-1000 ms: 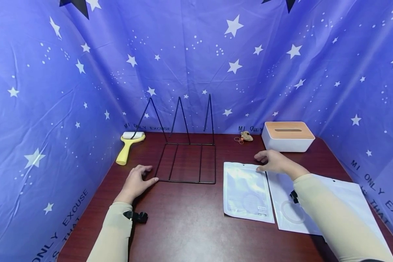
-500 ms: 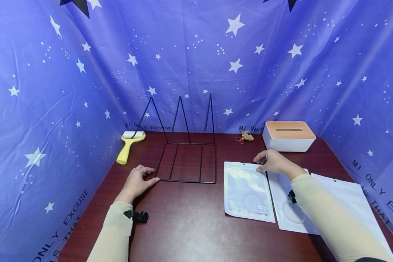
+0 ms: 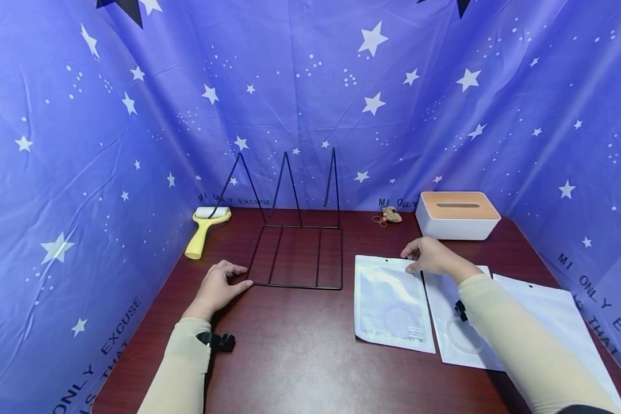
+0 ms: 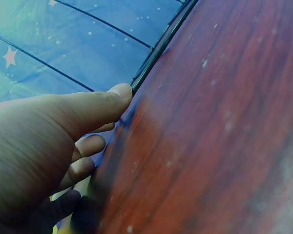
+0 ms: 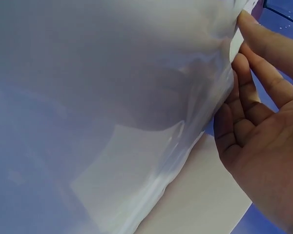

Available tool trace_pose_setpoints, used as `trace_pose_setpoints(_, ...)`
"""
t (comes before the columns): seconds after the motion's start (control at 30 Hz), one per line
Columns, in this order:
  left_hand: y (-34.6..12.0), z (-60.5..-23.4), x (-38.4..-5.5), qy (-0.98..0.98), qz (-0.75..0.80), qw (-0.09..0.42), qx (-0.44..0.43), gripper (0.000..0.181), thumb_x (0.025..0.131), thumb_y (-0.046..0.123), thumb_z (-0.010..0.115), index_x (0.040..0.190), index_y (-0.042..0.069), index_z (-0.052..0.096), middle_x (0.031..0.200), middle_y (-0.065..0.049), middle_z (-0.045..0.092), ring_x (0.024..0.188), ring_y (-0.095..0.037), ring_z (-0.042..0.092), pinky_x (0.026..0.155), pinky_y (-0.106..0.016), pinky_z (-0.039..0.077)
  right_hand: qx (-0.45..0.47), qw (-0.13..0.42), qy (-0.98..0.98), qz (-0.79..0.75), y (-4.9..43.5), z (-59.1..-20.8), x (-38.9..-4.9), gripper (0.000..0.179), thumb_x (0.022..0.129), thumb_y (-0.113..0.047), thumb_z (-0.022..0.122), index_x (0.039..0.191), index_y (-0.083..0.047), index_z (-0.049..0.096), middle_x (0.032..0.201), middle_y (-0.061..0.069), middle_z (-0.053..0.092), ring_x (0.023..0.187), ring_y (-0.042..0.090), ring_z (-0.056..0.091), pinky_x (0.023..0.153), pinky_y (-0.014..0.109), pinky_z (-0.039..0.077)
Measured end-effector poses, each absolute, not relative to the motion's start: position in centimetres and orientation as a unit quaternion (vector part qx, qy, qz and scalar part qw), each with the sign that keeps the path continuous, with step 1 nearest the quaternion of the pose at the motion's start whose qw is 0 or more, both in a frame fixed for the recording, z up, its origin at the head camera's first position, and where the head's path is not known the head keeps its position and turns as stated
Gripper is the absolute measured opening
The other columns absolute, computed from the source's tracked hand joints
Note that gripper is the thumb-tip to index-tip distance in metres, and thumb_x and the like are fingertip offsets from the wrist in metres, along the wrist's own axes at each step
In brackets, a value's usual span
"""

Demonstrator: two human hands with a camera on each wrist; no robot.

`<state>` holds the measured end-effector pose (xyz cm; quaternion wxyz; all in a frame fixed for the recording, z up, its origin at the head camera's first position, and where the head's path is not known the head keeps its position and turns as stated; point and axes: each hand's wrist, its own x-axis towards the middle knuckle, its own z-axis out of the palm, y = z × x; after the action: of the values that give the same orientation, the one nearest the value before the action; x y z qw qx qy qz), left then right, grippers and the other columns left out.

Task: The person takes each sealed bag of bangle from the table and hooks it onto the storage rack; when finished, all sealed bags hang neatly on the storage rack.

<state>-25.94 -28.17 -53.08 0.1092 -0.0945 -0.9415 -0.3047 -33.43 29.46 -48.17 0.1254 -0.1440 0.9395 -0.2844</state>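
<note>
A black wire rack [image 3: 304, 286] stands on the table with three pointed uprights at its back. At its front left corner, the left hand [image 3: 216, 290] grips the frame, and in the left wrist view the thumb [image 4: 119, 92] lies on the rod. The right hand [image 3: 433, 256] pinches the top right corner of a white zip pouch [image 3: 388, 310] with a clear front. In the right wrist view the pouch [image 5: 97, 97] is bent near the fingers. A second white pouch [image 3: 447, 310] with a round outline lies beside it, partly under the right forearm.
Another white pouch or sheet [image 3: 554, 310] lies at the far right. A white tissue box [image 3: 455, 229] with a wooden lid stands at the back right. Near the curtain are a small tan figurine [image 3: 391, 214] and a yellow-handled lint roller [image 3: 199, 238]. Starry blue curtains enclose the table.
Both hands keep the same hold and place. The whole view has shifted very slightly; no object has visibly moved.
</note>
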Motion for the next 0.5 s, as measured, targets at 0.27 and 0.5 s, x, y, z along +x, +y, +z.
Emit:
trace_pose_setpoints(0.27,-28.1,-53.08,-25.92,-0.94,-0.309,0.11,-0.096,0.037,0.085,0.033,0.09,0.116,0.016,0.08,0.104,0.001,0.064,0.1,-0.023,0.054,0.089,-0.043,0.045,-0.14,0.122,0.945,-0.27,29.37,-47.96,-33.48,0.021,0.082,-0.012,0.091,0.097,-0.01,0.077,0.091,0.004,0.066,0.086,0.022,0.057,0.077,0.039,0.048)
trace_pose_setpoints(0.5,-28.04,-52.97,-25.85,-0.939,-0.31,0.112,-0.095,0.036,0.085,0.033,0.09,0.115,0.015,0.08,0.104,0.0,0.064,0.099,-0.024,0.054,0.089,-0.044,0.045,-0.136,0.1,0.936,-0.31,29.72,-47.65,-33.35,0.016,0.085,-0.011,0.088,0.089,-0.01,0.072,0.084,0.004,0.063,0.081,0.021,0.056,0.072,0.037,0.047)
